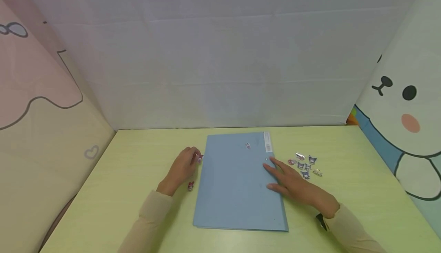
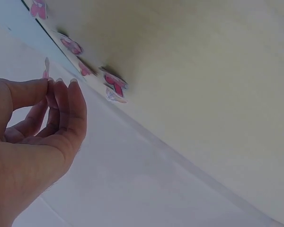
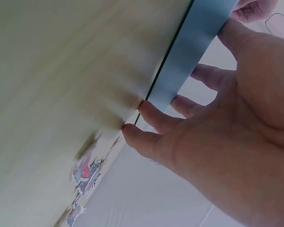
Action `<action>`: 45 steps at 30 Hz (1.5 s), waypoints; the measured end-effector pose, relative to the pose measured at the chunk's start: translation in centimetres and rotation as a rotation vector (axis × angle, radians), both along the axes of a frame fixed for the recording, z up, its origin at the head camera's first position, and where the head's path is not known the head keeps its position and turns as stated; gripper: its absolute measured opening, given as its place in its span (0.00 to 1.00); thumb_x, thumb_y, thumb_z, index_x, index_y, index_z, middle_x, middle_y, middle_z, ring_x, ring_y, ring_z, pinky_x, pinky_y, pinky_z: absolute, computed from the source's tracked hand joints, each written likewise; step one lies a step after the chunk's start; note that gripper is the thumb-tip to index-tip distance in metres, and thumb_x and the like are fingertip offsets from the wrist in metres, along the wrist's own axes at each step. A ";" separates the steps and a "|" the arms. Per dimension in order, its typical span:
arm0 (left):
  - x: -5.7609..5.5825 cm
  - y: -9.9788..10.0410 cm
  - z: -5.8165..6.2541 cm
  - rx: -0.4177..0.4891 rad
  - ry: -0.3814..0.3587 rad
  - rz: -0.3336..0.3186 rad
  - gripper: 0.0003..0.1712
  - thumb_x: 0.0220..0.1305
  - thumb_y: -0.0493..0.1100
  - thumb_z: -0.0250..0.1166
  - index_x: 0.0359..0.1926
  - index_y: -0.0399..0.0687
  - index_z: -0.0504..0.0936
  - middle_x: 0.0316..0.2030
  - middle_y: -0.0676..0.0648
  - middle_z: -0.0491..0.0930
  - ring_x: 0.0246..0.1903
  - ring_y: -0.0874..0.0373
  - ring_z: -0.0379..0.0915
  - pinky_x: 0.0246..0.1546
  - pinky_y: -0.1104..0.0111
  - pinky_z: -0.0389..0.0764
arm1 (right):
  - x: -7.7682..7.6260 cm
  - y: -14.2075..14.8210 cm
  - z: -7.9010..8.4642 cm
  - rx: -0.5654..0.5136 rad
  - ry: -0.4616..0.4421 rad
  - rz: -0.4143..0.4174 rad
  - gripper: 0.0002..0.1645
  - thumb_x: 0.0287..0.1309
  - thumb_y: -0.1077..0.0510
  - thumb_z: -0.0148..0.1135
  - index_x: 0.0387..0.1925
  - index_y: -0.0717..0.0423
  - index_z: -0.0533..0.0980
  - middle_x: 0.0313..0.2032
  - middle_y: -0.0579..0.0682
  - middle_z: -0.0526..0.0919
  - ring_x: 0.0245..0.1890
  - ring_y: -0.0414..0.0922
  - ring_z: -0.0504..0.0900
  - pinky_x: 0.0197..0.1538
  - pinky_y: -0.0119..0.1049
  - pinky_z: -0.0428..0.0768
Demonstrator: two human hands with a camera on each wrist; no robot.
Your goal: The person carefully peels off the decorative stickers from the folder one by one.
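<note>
A light blue folder [image 1: 237, 184] lies on the table with a small sticker [image 1: 248, 146] near its top and a white barcode label [image 1: 268, 142] at its upper right corner. Beside the folder's left edge, my left hand [image 1: 184, 167] pinches a small pink-and-white sticker [image 2: 46, 68] between thumb and fingertips. My right hand [image 1: 296, 184] rests on the folder's right edge with fingers spread; in the right wrist view, some fingertips [image 3: 146, 108] touch the table. A red-and-white sticker [image 1: 191, 186] lies below the left hand.
Right of the folder lies a loose group of several cartoon stickers [image 1: 305, 165]. Pink stickers [image 2: 115, 82] sit on the table near the left hand. A white cloth wall [image 1: 220, 65] stands behind the table, with printed cartoon sheets on both sides.
</note>
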State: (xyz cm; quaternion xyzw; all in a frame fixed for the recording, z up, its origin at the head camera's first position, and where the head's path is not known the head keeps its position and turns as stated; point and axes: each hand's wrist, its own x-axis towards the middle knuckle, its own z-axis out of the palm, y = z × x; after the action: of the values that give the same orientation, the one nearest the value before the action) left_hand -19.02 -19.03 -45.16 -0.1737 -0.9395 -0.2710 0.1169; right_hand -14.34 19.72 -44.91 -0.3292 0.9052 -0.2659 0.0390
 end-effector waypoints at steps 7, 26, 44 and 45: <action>0.5 -0.8 0.2 0.025 -0.048 0.025 0.05 0.69 0.27 0.60 0.41 0.37 0.80 0.35 0.44 0.78 0.38 0.50 0.74 0.41 0.57 0.79 | -0.2 0.0 -0.3 -0.008 0.044 0.016 0.38 0.72 0.50 0.62 0.74 0.63 0.64 0.74 0.70 0.59 0.71 0.70 0.62 0.66 0.68 0.66; 2.1 -3.2 -0.2 -0.001 -0.025 -0.004 0.06 0.67 0.27 0.63 0.41 0.38 0.83 0.29 0.51 0.75 0.30 0.59 0.66 0.32 0.66 0.74 | -0.1 0.0 -0.1 0.005 0.017 0.007 0.38 0.74 0.48 0.59 0.76 0.61 0.63 0.75 0.68 0.58 0.73 0.70 0.59 0.67 0.69 0.62; 4.3 -4.5 -0.3 0.010 -0.079 0.016 0.06 0.68 0.26 0.62 0.40 0.39 0.82 0.31 0.50 0.77 0.32 0.59 0.68 0.34 0.66 0.76 | -0.1 -0.2 0.2 -0.002 0.026 0.011 0.37 0.72 0.50 0.61 0.75 0.63 0.64 0.74 0.69 0.58 0.72 0.70 0.60 0.67 0.67 0.65; 4.5 -4.6 -0.3 0.012 -0.085 0.017 0.06 0.68 0.27 0.62 0.40 0.38 0.82 0.31 0.50 0.77 0.32 0.59 0.69 0.35 0.66 0.76 | -0.1 -0.2 0.1 -0.001 0.024 0.012 0.37 0.72 0.50 0.61 0.75 0.63 0.64 0.74 0.70 0.58 0.72 0.70 0.60 0.67 0.67 0.64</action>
State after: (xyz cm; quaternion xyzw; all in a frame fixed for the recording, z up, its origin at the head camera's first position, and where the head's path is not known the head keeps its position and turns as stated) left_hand -14.56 -23.60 -45.45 -0.1534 -0.9435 -0.2826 0.0803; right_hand -14.43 19.57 -44.77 -0.3376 0.9035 -0.2622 0.0293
